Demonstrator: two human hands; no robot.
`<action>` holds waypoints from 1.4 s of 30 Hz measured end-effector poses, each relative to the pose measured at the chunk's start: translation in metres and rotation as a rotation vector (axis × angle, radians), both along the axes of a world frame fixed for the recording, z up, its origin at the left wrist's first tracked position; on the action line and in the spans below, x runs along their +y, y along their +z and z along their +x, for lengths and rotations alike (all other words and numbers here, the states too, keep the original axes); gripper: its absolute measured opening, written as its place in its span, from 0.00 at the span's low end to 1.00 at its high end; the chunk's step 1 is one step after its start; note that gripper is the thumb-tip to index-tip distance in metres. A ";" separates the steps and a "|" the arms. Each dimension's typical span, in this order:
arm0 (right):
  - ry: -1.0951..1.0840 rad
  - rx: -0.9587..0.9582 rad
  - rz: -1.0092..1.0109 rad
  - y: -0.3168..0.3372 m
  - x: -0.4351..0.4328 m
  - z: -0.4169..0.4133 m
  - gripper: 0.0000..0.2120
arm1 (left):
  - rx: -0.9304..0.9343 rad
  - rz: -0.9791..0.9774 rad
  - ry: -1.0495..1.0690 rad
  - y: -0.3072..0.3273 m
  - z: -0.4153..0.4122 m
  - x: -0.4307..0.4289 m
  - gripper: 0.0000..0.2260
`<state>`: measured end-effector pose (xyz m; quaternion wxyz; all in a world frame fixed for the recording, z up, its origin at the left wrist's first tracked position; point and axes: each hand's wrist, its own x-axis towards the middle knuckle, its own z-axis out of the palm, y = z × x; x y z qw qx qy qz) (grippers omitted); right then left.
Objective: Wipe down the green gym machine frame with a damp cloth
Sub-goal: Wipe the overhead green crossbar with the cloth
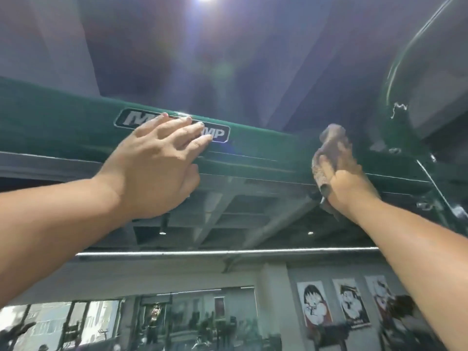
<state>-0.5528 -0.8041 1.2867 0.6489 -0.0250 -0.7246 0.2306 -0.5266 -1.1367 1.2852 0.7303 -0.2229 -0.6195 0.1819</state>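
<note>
Gripping a crumpled brown cloth (330, 150), my right hand (352, 191) presses it against the smooth green metal beam (63, 127) overhead. My left hand (152, 168) lies open on that beam, fingers straight across its logo badge (219, 134).

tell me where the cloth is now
In the head view the cloth is right of centre, gripped by the right hand against the green frame beam, to the right of the logo plate where the left hand rests.
</note>
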 end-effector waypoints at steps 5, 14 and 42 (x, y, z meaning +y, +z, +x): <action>0.112 0.003 -0.060 -0.007 0.024 0.001 0.29 | -0.046 -0.031 -0.028 0.011 -0.001 0.103 0.28; 0.012 0.021 -0.074 0.015 0.208 -0.009 0.26 | 0.046 -0.052 -0.109 0.011 -0.040 0.230 0.25; 0.807 -0.572 -0.593 -0.327 0.132 -0.211 0.20 | -2.119 0.521 -1.389 -0.304 -0.314 0.322 0.11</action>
